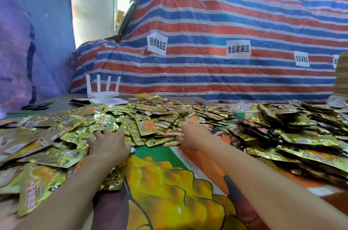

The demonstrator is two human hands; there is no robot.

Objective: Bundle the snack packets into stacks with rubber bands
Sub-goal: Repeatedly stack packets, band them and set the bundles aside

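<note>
A wide heap of loose gold snack packets [146, 116] covers the table ahead of me. My left hand [108, 144] lies palm down on the packets at the heap's near edge, fingers spread. My right hand [194, 135] reaches into the heap a little to the right; its fingertips are hidden under the packets and its thumb touches one packet's edge. Bundled stacks of packets [293, 135] pile up on the right. No rubber band is visible in either hand.
A colourful printed sheet [169, 182] covers the table near me. A white router [102, 90], papers [105, 100] and black scissors [37, 106] sit at the far left. A striped tarpaulin [226, 22] with paper signs rises behind the table.
</note>
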